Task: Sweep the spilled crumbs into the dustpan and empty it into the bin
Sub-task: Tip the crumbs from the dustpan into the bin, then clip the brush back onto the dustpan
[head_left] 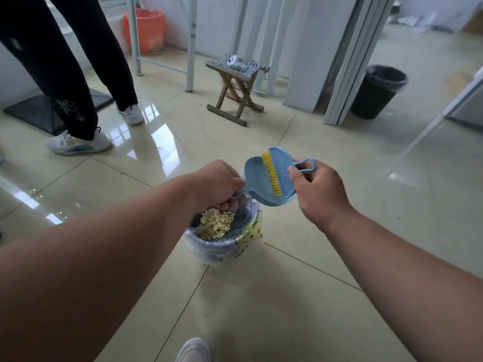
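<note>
Crumbs, pale yellow, lie in the small plastic-lined bin. Left hand grips the blue plastic dustpan directly above it; right hand pinches the yellow-bristled blue brush against the pan.

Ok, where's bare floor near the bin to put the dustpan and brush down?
Bare tiles lie right of the small bin, below the right hand, and ahead toward the folding stool. Crowded far left by a bystander's shoes.
</note>
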A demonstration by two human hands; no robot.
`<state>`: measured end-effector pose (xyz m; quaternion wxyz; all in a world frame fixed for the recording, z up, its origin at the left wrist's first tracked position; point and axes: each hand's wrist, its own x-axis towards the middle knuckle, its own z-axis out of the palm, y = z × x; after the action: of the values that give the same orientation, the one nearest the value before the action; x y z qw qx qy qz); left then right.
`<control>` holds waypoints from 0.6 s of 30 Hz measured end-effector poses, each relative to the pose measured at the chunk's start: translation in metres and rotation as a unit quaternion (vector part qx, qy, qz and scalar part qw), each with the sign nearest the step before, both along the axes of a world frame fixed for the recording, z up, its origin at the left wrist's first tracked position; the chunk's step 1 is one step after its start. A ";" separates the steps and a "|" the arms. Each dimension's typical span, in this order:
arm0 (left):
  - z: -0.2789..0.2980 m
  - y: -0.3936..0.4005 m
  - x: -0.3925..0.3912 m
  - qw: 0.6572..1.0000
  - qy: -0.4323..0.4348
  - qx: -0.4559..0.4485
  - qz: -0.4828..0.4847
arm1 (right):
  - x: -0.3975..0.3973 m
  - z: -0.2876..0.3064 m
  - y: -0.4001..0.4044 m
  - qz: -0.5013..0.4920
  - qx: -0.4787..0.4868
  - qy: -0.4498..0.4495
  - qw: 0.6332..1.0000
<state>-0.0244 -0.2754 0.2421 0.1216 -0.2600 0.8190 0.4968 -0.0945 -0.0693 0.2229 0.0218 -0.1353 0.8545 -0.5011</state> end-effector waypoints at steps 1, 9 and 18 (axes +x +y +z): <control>0.010 0.011 -0.005 0.999 0.020 0.036 0.000 | -0.002 0.015 0.014 -0.008 0.005 0.023 1.000; 0.088 0.131 -0.019 0.958 0.102 0.257 -0.081 | 0.023 0.120 0.135 -0.064 0.047 0.162 0.984; 0.149 0.250 -0.001 0.934 0.111 0.319 -0.120 | 0.056 0.173 0.231 -0.081 0.195 0.221 0.952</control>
<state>-0.0252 -0.0256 0.3908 0.1651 -0.0502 0.6511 0.7391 -0.0384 0.1620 0.3960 -0.1828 -0.1660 0.9270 -0.2824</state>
